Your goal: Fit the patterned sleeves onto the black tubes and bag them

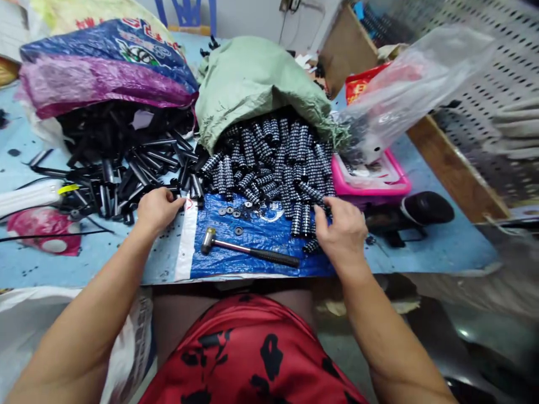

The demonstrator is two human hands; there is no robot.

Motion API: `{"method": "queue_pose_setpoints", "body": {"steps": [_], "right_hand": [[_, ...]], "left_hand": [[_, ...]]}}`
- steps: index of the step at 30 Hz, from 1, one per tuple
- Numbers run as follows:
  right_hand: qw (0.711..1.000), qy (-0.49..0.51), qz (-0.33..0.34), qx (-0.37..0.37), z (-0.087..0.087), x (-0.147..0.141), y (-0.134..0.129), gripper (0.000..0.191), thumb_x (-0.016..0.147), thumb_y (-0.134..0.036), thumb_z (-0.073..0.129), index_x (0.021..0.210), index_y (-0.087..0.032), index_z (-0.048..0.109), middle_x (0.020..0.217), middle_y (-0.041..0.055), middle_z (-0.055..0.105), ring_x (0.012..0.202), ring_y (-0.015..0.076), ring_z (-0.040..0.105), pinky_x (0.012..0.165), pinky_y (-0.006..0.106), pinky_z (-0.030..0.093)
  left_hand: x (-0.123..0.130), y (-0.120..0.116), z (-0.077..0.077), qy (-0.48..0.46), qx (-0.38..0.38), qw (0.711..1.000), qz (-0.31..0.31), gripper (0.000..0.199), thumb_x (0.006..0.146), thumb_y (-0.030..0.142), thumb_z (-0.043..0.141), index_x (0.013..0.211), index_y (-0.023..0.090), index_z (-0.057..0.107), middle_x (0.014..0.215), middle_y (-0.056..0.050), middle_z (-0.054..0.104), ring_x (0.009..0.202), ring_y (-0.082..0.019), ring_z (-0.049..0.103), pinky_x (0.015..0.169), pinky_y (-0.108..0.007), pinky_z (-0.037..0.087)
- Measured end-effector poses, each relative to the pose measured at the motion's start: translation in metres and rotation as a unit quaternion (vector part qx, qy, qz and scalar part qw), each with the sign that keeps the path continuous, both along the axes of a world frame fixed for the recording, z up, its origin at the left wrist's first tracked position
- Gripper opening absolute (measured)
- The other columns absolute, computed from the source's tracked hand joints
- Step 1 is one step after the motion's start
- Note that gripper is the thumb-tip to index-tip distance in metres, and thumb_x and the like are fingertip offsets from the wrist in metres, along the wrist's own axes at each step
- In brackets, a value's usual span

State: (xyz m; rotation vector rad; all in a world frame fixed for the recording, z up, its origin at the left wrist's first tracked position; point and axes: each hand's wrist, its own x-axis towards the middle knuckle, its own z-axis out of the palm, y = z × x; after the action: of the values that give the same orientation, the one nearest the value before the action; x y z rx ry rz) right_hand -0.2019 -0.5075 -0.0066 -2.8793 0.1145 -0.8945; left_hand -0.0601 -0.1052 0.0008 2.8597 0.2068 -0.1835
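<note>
My left hand (158,210) rests at the near edge of a pile of black tubes (143,168). Its thumb stretches toward the white border of a blue plastic sheet (248,249), apart from the curled index finger; nothing shows between them. On the right, my right hand (344,229) has thumb and index finger around the near end of a ridged black roller (310,192), beside a heap of similar rollers (286,157). Between the hands lies a hammer (248,249) with a black grip, its head to the left. Several small dark washers (238,230) are scattered above it.
Behind the rollers, a green woven sack (261,76) lies open toward me. A blue and purple sack (105,73) covers the back of the tube pile. At right stand a pink basket (370,185), a clear plastic bag (412,90) and a black cylindrical object (425,207).
</note>
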Motion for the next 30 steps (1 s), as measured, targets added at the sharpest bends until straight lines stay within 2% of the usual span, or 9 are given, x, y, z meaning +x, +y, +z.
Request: {"method": "queue_pose_setpoints", "body": {"steps": [4,8,11,14,16,19,22,26,30], "right_hand": [[0.994,0.097,-0.044,-0.032,-0.006,0.022,-0.027,0.043,0.099,-0.037,0.053,0.131,-0.010,0.065,0.112,0.0194,0.073,0.096,0.0315,0.063,0.083,0.043,0.045],[0.995,0.091,-0.039,0.003,-0.012,0.023,-0.032,0.040,0.099,-0.037,0.054,0.127,-0.014,0.070,0.104,0.0163,0.075,0.089,0.0297,0.067,0.082,0.042,0.047],[0.995,0.049,-0.023,0.088,-0.016,0.011,-0.035,0.040,0.097,-0.040,0.059,0.125,-0.015,0.073,0.108,0.0143,0.076,0.094,0.0295,0.070,0.087,0.043,0.051],[0.966,-0.009,0.018,0.259,-0.017,-0.008,-0.028,0.039,0.093,-0.043,0.067,0.122,-0.018,0.073,0.111,0.0113,0.076,0.096,0.0253,0.071,0.092,0.041,0.054],[0.896,-0.032,0.066,0.438,-0.015,-0.018,-0.013,0.042,0.091,-0.049,0.070,0.124,-0.022,0.070,0.106,0.0077,0.075,0.088,0.0209,0.071,0.086,0.038,0.056],[0.712,0.030,0.148,0.685,-0.009,-0.025,0.022,0.048,0.093,-0.061,0.062,0.124,-0.025,0.065,0.093,0.0031,0.070,0.073,0.0157,0.067,0.072,0.033,0.057],[0.588,0.105,0.149,0.788,0.000,-0.021,0.059,0.050,0.091,-0.069,0.062,0.108,-0.022,0.068,0.079,0.0000,0.063,0.062,0.0109,0.060,0.059,0.025,0.051],[0.500,0.167,0.137,0.838,0.005,-0.015,0.092,0.054,0.082,-0.071,0.071,0.099,-0.019,0.068,0.077,-0.0002,0.061,0.059,0.0091,0.056,0.054,0.022,0.046],[0.493,0.188,0.153,0.836,0.004,-0.020,0.113,0.051,0.087,-0.067,0.069,0.102,-0.019,0.067,0.064,-0.0045,0.052,0.046,0.0052,0.041,0.044,0.020,0.031]], "left_hand": [[-0.011,0.019,0.004,-0.015,-0.033,0.999,0.022,0.017,0.084,0.034,0.061,0.078,0.019,0.056,0.072,-0.001,0.058,0.071,-0.018,0.052,0.065,-0.029,0.035],[-0.034,0.045,-0.001,-0.158,-0.101,0.978,0.092,0.011,0.083,0.028,0.061,0.089,0.018,0.064,0.079,0.002,0.062,0.077,-0.015,0.057,0.073,-0.026,0.043],[-0.042,0.055,-0.003,-0.250,-0.215,0.925,0.187,0.018,0.076,0.026,0.068,0.093,0.019,0.069,0.073,0.004,0.061,0.069,-0.013,0.057,0.066,-0.025,0.045],[-0.043,0.049,0.005,-0.296,-0.376,0.837,0.265,0.019,0.067,0.021,0.072,0.084,0.016,0.066,0.060,0.006,0.054,0.057,-0.010,0.050,0.056,-0.024,0.040],[-0.044,0.038,0.016,-0.316,-0.494,0.764,0.269,0.019,0.061,0.013,0.069,0.076,0.015,0.058,0.062,0.005,0.058,0.062,-0.012,0.057,0.060,-0.025,0.046],[-0.054,0.014,0.033,-0.282,-0.650,0.678,0.193,0.024,0.056,0.008,0.062,0.074,0.016,0.049,0.070,0.000,0.068,0.080,-0.019,0.070,0.077,-0.034,0.058],[-0.078,-0.013,0.040,-0.170,-0.716,0.666,0.124,0.025,0.061,0.012,0.062,0.084,0.017,0.052,0.067,0.001,0.066,0.063,-0.015,0.065,0.063,-0.029,0.057],[-0.121,-0.046,0.027,-0.024,-0.693,0.717,0.074,0.032,0.079,0.029,0.069,0.104,0.022,0.050,0.071,0.003,0.068,0.046,-0.012,0.057,0.045,-0.022,0.045],[-0.151,-0.072,0.012,0.066,-0.676,0.734,0.002,0.039,0.090,0.046,0.069,0.110,0.022,0.047,0.077,0.001,0.070,0.044,-0.010,0.056,0.045,-0.021,0.043]]}}
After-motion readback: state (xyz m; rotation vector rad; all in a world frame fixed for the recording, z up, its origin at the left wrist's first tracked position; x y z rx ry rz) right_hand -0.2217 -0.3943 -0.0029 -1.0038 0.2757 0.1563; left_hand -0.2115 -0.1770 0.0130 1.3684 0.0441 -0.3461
